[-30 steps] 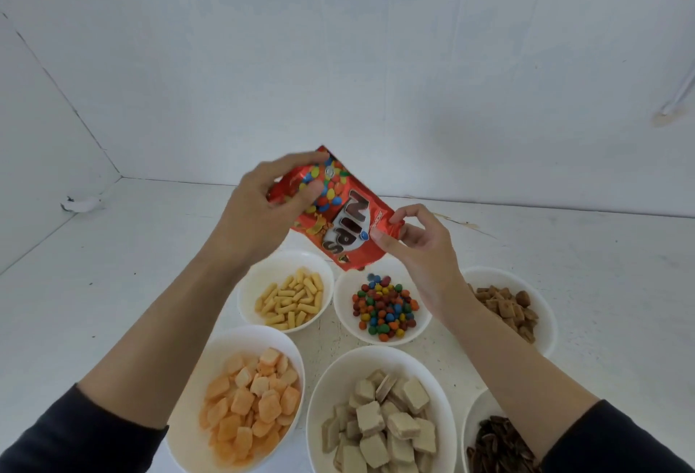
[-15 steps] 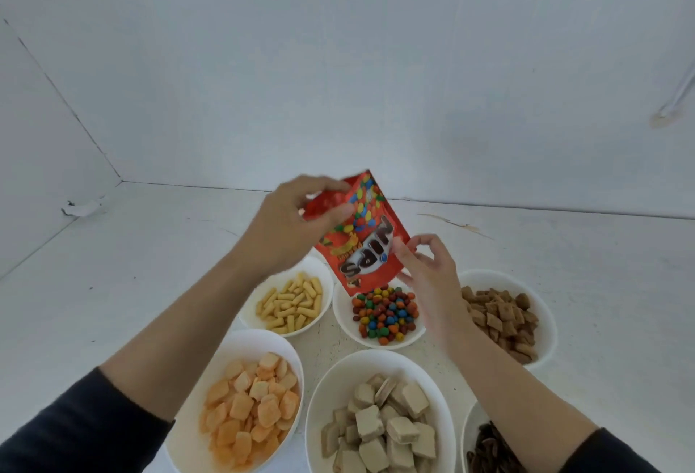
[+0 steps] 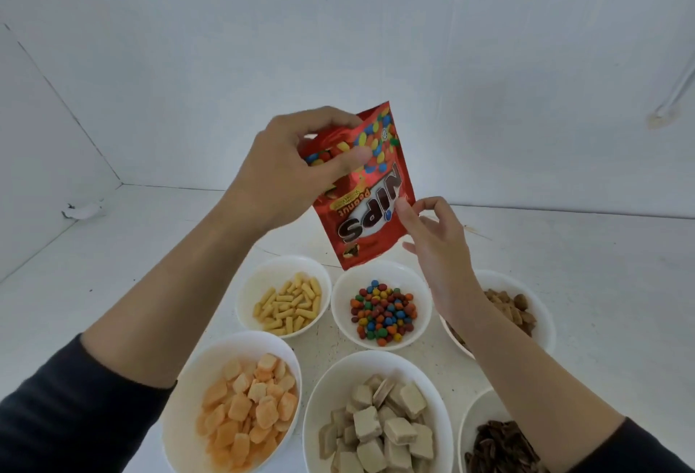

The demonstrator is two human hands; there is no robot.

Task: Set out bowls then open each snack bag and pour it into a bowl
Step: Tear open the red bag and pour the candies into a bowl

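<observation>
Bag (image 3: 370,209) top corner behind left hand (image 3: 286,171); dark-snack bowl (image 3: 470,423) cut by bottom edge.

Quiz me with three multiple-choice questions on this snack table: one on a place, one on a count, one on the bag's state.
1. Which bowl is below the red Nips bag? A. yellow-stick bowl B. candy bowl C. wafer bowl
2. How many bowls show? A. four B. six C. eight
3. How is the bag held? A. upside down B. flat on the table C. upright
1 B: the bag's lower edge hangs above the coloured candies. 2 B: six white bowls, each holding a snack. 3 A: its print reads inverted, the left hand gripping its top, the right hand pinching its side.
</observation>
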